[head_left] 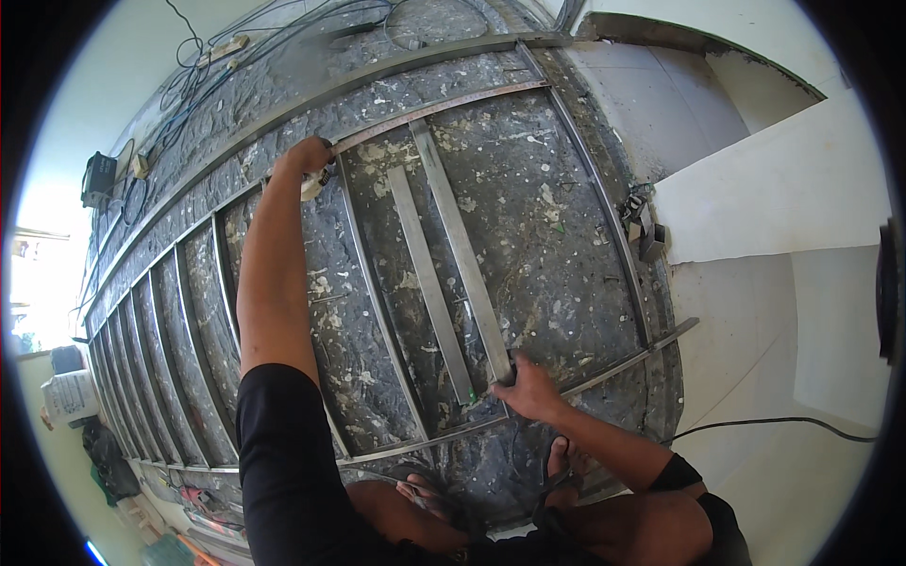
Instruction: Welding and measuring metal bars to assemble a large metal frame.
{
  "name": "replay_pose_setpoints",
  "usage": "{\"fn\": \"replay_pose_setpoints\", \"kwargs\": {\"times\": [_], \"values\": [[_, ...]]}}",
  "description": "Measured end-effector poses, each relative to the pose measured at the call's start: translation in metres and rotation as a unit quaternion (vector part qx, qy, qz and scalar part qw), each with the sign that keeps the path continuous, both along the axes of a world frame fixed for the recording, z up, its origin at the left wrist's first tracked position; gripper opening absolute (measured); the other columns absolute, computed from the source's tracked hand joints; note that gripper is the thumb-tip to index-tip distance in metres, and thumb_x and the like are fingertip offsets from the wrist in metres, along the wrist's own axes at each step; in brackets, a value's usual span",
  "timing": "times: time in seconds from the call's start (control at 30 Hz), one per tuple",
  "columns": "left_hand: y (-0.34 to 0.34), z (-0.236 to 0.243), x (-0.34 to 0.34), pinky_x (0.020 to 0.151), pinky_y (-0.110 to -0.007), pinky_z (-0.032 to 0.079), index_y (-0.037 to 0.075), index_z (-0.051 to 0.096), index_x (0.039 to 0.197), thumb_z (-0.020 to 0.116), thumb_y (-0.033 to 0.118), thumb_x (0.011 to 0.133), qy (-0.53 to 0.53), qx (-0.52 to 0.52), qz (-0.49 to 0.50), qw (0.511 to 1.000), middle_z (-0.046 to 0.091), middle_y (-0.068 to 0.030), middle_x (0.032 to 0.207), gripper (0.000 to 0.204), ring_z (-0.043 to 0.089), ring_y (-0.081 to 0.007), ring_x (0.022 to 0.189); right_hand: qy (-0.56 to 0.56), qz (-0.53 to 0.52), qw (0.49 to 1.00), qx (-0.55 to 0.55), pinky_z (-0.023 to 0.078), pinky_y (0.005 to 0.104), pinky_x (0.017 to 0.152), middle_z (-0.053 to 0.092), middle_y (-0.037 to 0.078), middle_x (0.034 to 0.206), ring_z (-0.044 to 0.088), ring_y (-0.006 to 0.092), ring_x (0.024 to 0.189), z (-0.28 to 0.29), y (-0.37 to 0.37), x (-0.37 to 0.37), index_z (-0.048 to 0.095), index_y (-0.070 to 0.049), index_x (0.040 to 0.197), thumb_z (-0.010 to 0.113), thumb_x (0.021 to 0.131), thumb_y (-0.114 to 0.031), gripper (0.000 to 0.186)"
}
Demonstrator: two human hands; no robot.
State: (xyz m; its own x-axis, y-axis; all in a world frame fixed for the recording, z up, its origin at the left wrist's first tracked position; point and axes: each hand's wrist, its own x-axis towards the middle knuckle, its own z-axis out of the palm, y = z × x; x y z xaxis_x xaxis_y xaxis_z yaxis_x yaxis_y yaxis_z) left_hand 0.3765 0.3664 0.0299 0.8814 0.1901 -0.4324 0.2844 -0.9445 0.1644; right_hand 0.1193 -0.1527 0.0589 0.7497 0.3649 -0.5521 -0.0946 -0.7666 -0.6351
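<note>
My left hand (310, 156) is closed at the far side of a metal frame, round a tape measure whose case is mostly hidden under the fingers. Its blade (444, 110) runs out to the right and reaches the frame's right-hand bar (596, 184). Near my feet, my right hand (530, 389) grips the near end of a flat grey metal bar (460, 241). This bar slants away from me, its far end close under the tape blade. A second, shorter metal bar (429, 283) lies on the floor just left of it.
Several crossbars (193, 330) join the frame's long rails on the left. Cables (330, 24) and a dark box-shaped machine (99, 179) lie at the far left. Short metal offcuts (651, 241) sit beside the right-hand bar. A white panel (774, 189) stands at right.
</note>
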Motion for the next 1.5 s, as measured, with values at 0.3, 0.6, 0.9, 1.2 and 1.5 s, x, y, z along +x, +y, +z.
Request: {"fn": "replay_pose_setpoints", "kwargs": {"times": [0.3,0.6,0.9,1.2,1.5], "values": [[-0.011,0.004,0.001,0.086,-0.045,0.05,0.005,0.069,0.108,0.055,0.038,0.094,-0.001,-0.009,0.02,1.0,0.07,-0.0196,0.104,0.038,0.067,-0.0363,0.097,0.032,-0.105,0.989,0.096,0.05,0.0402,0.071,0.063,0.017,0.083,0.064,0.0295,0.077,-0.023,-0.044,-0.006,0.055,0.002,0.106,0.065,0.08,-0.018,0.034],[-0.006,-0.001,-0.001,0.085,-0.045,0.05,0.004,0.07,0.106,0.055,0.038,0.095,-0.005,-0.018,0.031,0.999,0.07,-0.0195,0.103,0.038,0.067,-0.0363,0.096,0.205,-0.225,0.932,0.199,0.038,0.0286,0.046,0.05,0.0,0.066,0.047,0.0077,0.052,-0.026,-0.049,0.009,0.056,-0.001,0.1,0.058,0.082,-0.009,0.02],[0.001,-0.002,0.005,0.078,-0.046,0.053,0.006,0.069,0.109,0.057,0.038,0.094,0.008,0.001,0.019,1.0,0.069,-0.0197,0.105,0.038,0.068,-0.0372,0.094,0.22,-0.215,0.924,0.227,0.037,0.0279,0.042,0.049,-0.001,0.063,0.046,0.0081,0.048,-0.029,-0.038,0.018,0.056,-0.002,0.1,0.056,0.082,-0.007,0.018],[0.003,-0.006,0.001,0.084,-0.045,0.05,0.005,0.071,0.104,0.055,0.035,0.094,-0.024,0.017,0.005,1.0,0.07,-0.0202,0.102,0.035,0.067,-0.0368,0.095,0.242,-0.213,0.915,0.244,0.036,0.0281,0.04,0.047,-0.001,0.06,0.046,0.0083,0.045,-0.035,-0.039,0.02,0.052,-0.005,0.093,0.055,0.085,-0.006,0.009],[-0.012,-0.008,0.007,0.096,-0.047,0.048,0.008,0.065,0.12,0.053,0.031,0.092,0.028,0.036,0.076,0.996,0.061,-0.0157,0.129,0.038,0.057,-0.036,0.12,0.257,-0.19,0.915,0.247,0.036,0.0281,0.04,0.048,-0.001,0.06,0.046,0.008,0.045,-0.035,-0.027,0.008,0.051,-0.004,0.094,0.056,0.086,-0.006,0.009]]}}
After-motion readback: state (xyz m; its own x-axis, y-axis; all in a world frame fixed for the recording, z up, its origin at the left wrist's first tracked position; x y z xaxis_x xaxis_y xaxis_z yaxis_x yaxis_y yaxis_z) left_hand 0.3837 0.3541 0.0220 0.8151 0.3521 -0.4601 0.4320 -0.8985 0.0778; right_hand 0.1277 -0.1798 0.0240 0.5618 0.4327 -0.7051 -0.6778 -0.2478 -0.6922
